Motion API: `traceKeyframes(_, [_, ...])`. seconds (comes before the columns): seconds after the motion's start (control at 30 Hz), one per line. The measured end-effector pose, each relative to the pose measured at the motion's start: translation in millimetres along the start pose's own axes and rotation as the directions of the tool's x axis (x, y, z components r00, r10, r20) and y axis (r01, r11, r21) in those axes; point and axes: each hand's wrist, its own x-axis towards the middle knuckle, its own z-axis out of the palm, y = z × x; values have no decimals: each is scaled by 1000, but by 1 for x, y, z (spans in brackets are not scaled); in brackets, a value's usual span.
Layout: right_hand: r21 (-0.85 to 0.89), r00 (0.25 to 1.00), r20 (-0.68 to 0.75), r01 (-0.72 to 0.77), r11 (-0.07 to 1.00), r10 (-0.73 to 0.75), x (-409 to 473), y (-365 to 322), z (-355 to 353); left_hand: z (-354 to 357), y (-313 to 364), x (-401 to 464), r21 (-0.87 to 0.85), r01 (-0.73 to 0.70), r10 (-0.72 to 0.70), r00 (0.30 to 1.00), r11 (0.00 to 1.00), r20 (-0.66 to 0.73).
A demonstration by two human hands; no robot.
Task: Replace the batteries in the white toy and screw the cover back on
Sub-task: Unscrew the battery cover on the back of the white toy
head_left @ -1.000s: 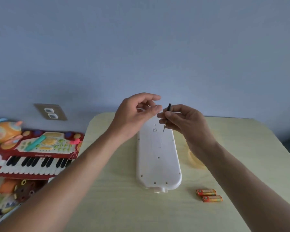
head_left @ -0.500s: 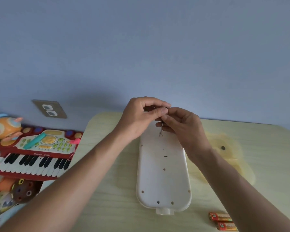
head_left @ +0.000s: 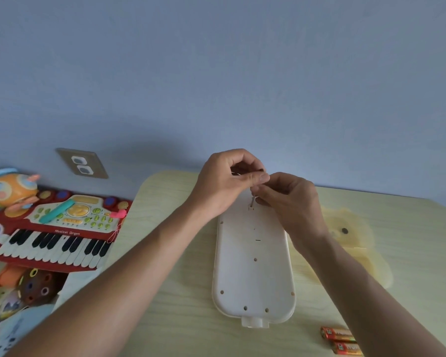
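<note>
The white toy (head_left: 252,264) lies face down on the pale table (head_left: 175,292), its long body running from near to far, with your two hands meeting over its far end. Your right hand (head_left: 291,202) is curled shut around a thin screwdriver (head_left: 252,201), whose shaft stands nearly upright with its tip at a screw hole near the far end of the toy's back. Your left hand (head_left: 227,184) is pinched closed at the top of the tool; whether it grips the handle or only steadies it cannot be told. Two orange batteries (head_left: 341,341) lie side by side on the table near the right edge, well apart from the toy. A toy keyboard (head_left: 54,235) sits off the table to the left. From here, the likely fault is a tip that rides out of the screw head if the shaft leans, which could round the slot or mark the plastic. The unheld toy may also slide as you press down.
</note>
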Motion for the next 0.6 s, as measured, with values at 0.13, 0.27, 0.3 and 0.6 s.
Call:
traceKeyframes(0.13, [-14,998,70,9,1000,-8,-1,-1,-1,-3,1,1,-9,8,-7,997,1000,71])
traceKeyframes(0.27, [-114,991,132,21,993,-6,-4,-3,-4,0,5,0,38,-6,5,1000,999,29])
traceKeyframes(0.3, [-123,993,115,29,992,-15,-4,-3,-4,3,7,-1,50,-2,1,1000,999,14])
traceKeyframes(0.6, [-29,989,150,23,999,-19,-4,1,-5,5,1,-11,-54,5,-4,1000,999,10])
